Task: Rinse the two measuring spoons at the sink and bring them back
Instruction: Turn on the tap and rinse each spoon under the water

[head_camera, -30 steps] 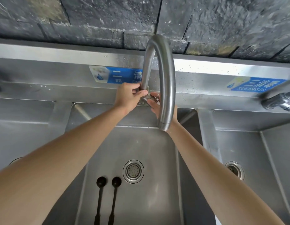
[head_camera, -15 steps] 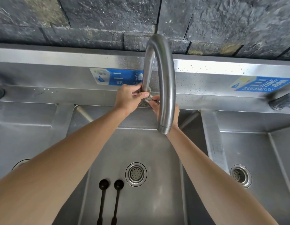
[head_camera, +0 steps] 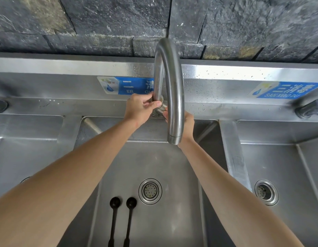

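Note:
Two black measuring spoons lie side by side on the floor of the middle sink basin (head_camera: 172,161), bowls pointing away from me: one on the left (head_camera: 114,213), one on the right (head_camera: 130,213). They sit just left of the drain (head_camera: 150,191). The curved steel faucet (head_camera: 169,82) arches over the basin with no water coming out. My left hand (head_camera: 140,109) grips the faucet's base. My right hand (head_camera: 187,123), partly hidden behind the spout, holds the lever at the base.
Another basin with its own drain (head_camera: 266,192) lies to the right, a third basin (head_camera: 26,154) to the left. A second tap (head_camera: 309,108) sticks in from the right edge. Blue labels (head_camera: 126,85) mark the steel backsplash under a dark stone wall.
The view has shifted slightly, and both hands have stayed at the faucet base with small finger adjustments. The spoons have not moved.

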{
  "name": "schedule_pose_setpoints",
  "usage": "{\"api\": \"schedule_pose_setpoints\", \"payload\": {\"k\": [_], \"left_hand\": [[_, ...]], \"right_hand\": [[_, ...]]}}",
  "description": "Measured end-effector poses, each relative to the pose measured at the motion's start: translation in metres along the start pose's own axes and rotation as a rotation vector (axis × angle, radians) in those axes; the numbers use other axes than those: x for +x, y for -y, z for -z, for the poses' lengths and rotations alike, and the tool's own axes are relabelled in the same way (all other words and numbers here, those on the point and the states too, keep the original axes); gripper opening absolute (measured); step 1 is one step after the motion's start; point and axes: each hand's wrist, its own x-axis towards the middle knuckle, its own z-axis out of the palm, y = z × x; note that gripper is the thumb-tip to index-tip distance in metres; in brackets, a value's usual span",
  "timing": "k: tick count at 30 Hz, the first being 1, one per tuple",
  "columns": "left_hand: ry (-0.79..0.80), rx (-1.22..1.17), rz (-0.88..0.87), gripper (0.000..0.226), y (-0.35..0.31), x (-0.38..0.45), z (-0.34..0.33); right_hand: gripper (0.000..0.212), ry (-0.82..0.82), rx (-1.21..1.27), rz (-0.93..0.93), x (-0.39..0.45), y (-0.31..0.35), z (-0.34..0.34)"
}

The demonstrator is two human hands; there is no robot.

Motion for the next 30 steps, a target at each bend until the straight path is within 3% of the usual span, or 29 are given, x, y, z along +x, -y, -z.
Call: {"api": "schedule_pose_setpoints", "payload": {"k": [3,13,18,21,24,30], "left_hand": [[0.005,-0.007,-0.017,0.041,-0.001,0.0,-0.001],[0.03,0.064,0.039,0.03,0.001,-0.004,-0.004],[0.01,0.006,0.091,0.06,0.012,-0.038,-0.002],[-0.015,-0.011,0.156,0.062,0.038,-0.082,-0.002],[0.064,-0.02,0.226,0.061,0.072,-0.129,0.001],[0.164,0.007,0.398,0.055,0.144,-0.199,0.003]], "right_hand": [[0.004,0.019,-0.017,-0.019,0.002,0.001,0.002],[0.021,0.084,-0.096,-0.1,-0.005,0.006,0.006],[0.047,0.119,-0.175,-0.138,-0.048,0.009,0.03],[0.033,0.118,-0.133,-0.19,-0.088,0.0,0.043],[0.015,0.108,-0.18,-0.252,-0.125,-0.016,0.047],[0.018,0.059,-0.21,-0.373,-0.175,-0.064,0.048]]}}
